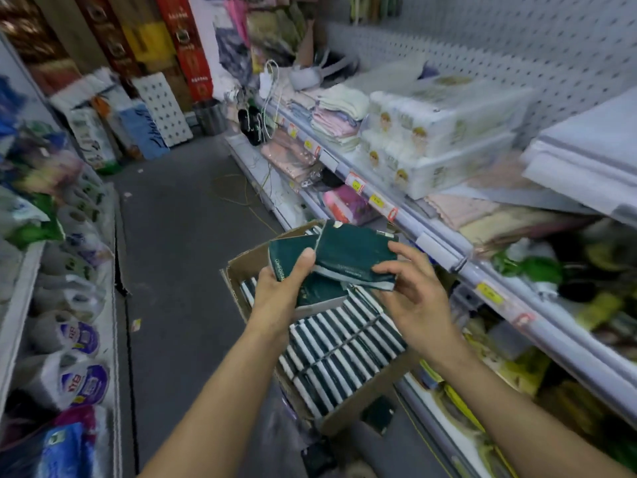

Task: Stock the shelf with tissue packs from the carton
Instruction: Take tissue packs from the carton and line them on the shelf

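An open cardboard carton [241, 267] stands in the aisle below me, filled with several rows of dark green and white tissue packs [341, 353]. My left hand [279, 291] grips a stack of dark green tissue packs [293, 253] above the carton, thumb on top. My right hand [413, 294] pinches the right end of the top green pack [355, 253], which is tilted and lifted off the stack. The shelf [444, 250] runs along the right, just beyond the packs.
The right shelving holds folded towels [337, 112], white wrapped tissue bundles [437, 136] and green goods below. Left shelves carry bagged paper rolls [79, 336]. The grey aisle floor [179, 236] stretches ahead to stacked goods and a metal bin [210, 115].
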